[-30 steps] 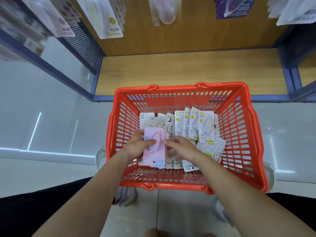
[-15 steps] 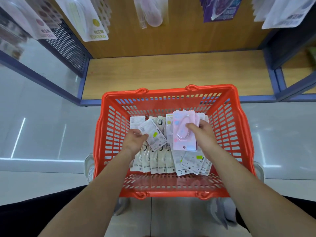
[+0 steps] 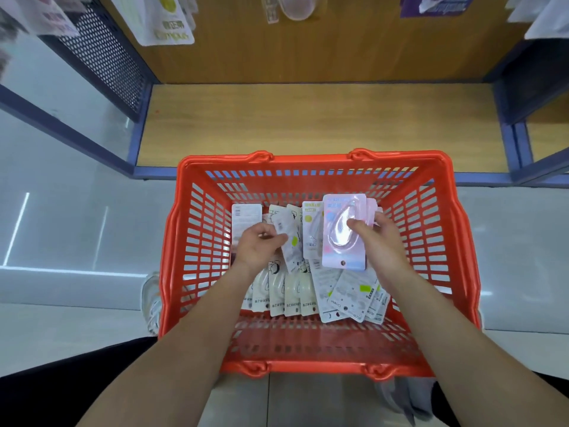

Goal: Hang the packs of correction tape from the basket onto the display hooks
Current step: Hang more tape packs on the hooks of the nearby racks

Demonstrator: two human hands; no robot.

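Observation:
A red plastic basket (image 3: pixel 197 241) stands on the floor in front of me, holding several packs of correction tape (image 3: pixel 348 294) laid in rows. My right hand (image 3: pixel 377 238) grips a small stack of pink packs (image 3: pixel 343 232) above the basket's right half, thumb on the clear blister. My left hand (image 3: pixel 261 248) pinches a white pack (image 3: pixel 289 241) by its edge over the left half, tilted. Packs on display hooks (image 3: pixel 167 16) hang at the top of the view.
A low wooden shelf (image 3: pixel 308 124) with blue framing lies just beyond the basket. A perforated dark side panel (image 3: pixel 104 53) stands at the left. Glossy pale floor tiles (image 3: pixel 77 211) surround the basket. My shoes (image 3: pixel 152 300) show beside the basket.
My right hand took the pink packs from the left side and carried them up to the right. My left hand let go of them and picked up a white pack.

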